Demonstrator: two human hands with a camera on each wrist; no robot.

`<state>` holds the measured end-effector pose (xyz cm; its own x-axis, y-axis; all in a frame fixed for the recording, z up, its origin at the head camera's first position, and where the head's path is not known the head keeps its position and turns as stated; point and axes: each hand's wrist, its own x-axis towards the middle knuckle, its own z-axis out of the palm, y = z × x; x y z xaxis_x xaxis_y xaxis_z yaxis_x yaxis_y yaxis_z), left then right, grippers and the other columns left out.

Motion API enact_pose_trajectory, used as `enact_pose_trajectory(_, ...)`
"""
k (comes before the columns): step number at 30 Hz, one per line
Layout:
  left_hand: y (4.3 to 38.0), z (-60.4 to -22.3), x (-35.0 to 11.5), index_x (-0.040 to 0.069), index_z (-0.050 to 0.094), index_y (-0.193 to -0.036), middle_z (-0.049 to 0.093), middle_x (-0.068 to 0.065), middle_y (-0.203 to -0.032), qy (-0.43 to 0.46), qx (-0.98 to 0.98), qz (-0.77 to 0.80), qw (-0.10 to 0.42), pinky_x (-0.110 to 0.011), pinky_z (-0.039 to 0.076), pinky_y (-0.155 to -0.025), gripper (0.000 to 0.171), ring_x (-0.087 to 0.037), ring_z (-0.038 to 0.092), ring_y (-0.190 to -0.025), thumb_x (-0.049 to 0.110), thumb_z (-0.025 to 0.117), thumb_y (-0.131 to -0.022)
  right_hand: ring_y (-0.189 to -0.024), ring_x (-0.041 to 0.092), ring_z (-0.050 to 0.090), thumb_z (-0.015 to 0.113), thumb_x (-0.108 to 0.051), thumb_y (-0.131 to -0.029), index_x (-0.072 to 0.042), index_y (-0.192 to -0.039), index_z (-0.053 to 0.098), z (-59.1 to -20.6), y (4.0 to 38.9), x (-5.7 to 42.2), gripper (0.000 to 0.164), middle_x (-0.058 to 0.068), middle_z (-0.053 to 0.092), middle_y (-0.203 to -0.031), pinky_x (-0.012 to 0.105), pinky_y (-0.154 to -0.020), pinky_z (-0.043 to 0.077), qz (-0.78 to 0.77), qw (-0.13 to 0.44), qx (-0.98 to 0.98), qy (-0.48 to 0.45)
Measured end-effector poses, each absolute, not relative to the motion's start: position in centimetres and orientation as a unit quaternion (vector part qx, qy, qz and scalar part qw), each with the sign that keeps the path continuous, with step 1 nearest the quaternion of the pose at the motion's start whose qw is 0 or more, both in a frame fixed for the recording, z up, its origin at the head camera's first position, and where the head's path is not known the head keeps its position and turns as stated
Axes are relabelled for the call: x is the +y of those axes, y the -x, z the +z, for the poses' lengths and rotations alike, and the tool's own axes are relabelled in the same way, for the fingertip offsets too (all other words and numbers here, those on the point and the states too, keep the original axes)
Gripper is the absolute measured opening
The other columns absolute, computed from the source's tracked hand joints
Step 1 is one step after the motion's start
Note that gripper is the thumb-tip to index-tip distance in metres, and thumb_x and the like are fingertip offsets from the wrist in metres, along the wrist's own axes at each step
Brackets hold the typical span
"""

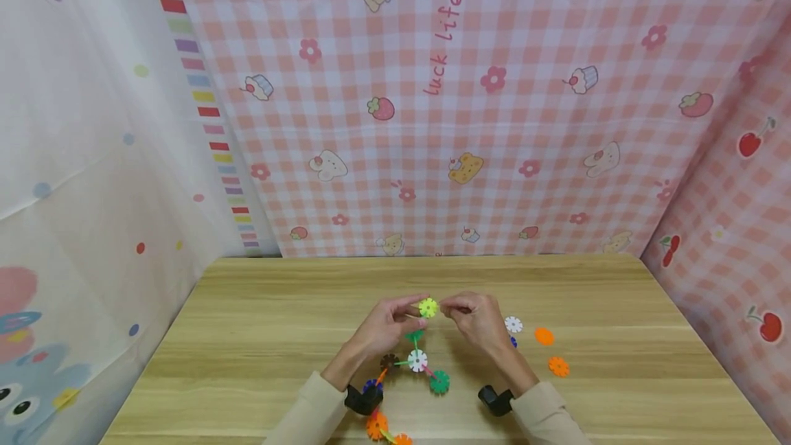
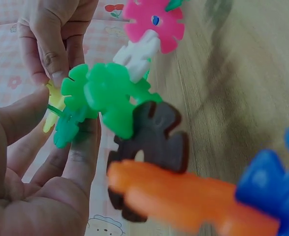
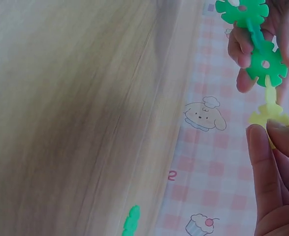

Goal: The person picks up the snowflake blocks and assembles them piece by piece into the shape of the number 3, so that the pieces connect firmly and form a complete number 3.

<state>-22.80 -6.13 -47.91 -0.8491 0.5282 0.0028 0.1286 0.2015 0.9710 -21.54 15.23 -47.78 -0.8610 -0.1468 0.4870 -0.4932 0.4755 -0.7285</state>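
Observation:
Notched plastic snowflake discs are joined into a branching chain. My left hand (image 1: 383, 327) holds its far end, with thumb and fingers around a green disc (image 3: 266, 64). A yellow disc (image 1: 428, 307) stands at that end, slotted edge-on into the green one. My right hand (image 1: 476, 318) pinches yellow plastic (image 3: 270, 118) at the tip; whether it is a separate disc I cannot tell. Below the left hand, the chain runs through a white disc (image 1: 417, 360), a brown disc (image 2: 159, 135), a green disc (image 1: 439, 382) and an orange disc (image 1: 376, 425).
To the right of my right hand, a white disc (image 1: 513, 324), a partly hidden blue disc (image 1: 513, 341) and two orange discs, one farther (image 1: 544, 336) and one nearer (image 1: 559, 366), lie on the wooden table (image 1: 259, 335). A checked curtain (image 1: 432, 136) hangs behind the table.

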Motion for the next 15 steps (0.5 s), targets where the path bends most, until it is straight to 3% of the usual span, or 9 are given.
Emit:
enact_pose_trajectory(4, 22.8, -48.0, -5.9, 0.009, 0.051, -0.144, 0.063, -0.025, -0.123, -0.206, 0.748, 0.605, 0.178, -0.030, 0.057, -0.081, 0.048, -0.037, 0.067, -0.103, 0.014, 0.064, -0.097, -0.074, 0.017, 0.071, 0.074, 0.007, -0.083, -0.002, -0.091, 0.077, -47.8, 21.6, 15.4, 0.013, 0.008, 0.075, -0.086, 0.020, -0.066, 0.057, 0.487, 0.152, -0.845, -0.163)
enact_pose_trajectory(8, 22.9, -47.9, -6.0, 0.014, 0.052, -0.143, 0.063, -0.022, -0.124, -0.198, 0.757, 0.597, 0.176, -0.036, 0.057, -0.085, 0.047, -0.030, 0.067, -0.102, 0.015, 0.064, -0.097, -0.071, 0.014, 0.069, 0.075, -0.002, -0.086, -0.005, -0.101, 0.076, -47.5, 21.3, 15.9, 0.015, 0.007, 0.075, -0.089, 0.023, -0.064, 0.056, 0.495, 0.106, -0.854, -0.120)
enact_pose_trajectory(15, 23.2, -48.0, -6.6, 0.014, 0.050, -0.143, 0.063, -0.020, -0.125, -0.185, 0.761, 0.596, 0.176, -0.038, 0.056, -0.087, 0.048, -0.027, 0.066, -0.103, 0.018, 0.064, -0.097, -0.070, 0.018, 0.067, 0.071, 0.001, -0.088, -0.007, -0.112, 0.072, -47.6, 20.9, 17.7, 0.026, 0.014, 0.072, -0.105, 0.029, -0.061, 0.057, 0.516, 0.051, -0.851, -0.080)
